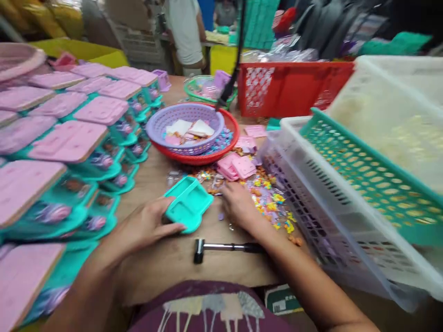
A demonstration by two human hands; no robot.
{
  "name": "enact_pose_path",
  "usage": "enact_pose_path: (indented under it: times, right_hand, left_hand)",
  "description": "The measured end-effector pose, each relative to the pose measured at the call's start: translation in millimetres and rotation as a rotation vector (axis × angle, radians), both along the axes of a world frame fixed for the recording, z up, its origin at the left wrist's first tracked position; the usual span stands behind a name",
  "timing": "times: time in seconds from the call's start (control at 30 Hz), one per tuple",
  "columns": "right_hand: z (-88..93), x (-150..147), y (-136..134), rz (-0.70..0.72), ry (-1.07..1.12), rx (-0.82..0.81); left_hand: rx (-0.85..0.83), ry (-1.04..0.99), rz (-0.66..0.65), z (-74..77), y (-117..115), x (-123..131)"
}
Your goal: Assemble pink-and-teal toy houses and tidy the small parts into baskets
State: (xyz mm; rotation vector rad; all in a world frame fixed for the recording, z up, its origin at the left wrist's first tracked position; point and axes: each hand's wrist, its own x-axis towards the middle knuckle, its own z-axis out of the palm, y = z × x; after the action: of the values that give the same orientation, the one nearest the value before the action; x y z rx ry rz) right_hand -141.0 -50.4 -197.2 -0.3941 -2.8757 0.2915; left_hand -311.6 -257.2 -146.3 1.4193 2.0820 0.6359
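Note:
My left hand (147,225) grips the near edge of a teal plastic tray with compartments (188,203), holding it on the wooden table (166,265). My right hand (238,204) rests palm down among small colourful pieces (273,203) scattered on the table, fingers curled toward them; what they pinch is hidden. A small black-headed hammer (221,248) lies on the table between my forearms. A few pink lids (237,167) lie just beyond my right hand.
Stacks of teal trays with pink lids (69,147) fill the left. A purple basket (187,127) sits in a red bowl (207,157) at centre. White and green crates (346,184) stand on the right, a red crate (294,87) behind. A person stands at the back.

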Motion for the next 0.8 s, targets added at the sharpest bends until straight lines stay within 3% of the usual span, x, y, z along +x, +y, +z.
enact_pose_path:
  times: [0.13,0.2,0.27,0.4,0.8]
  right_hand:
    - [21.0,7,-12,0.094,0.218,-0.422]
    - [32.0,9,-24,0.183,0.249,-0.487]
    - [37.6,7,-36,0.221,0.246,-0.45]
    - [33.8,-2,-48,0.134,0.232,-0.343]
    - [31.4,-11,-61,0.03,0.148,-0.276]
  left_hand:
    - [-0.025,-0.146,0.059,0.8,9,3]
    - [0.0,-0.16,0.086,-1.5,12,7]
    - [0.034,-0.133,0.088,-2.3,15,12]
    - [0.06,-0.055,0.081,1.1,18,20]
    - [0.034,0.139,0.044,3.9,17,25]
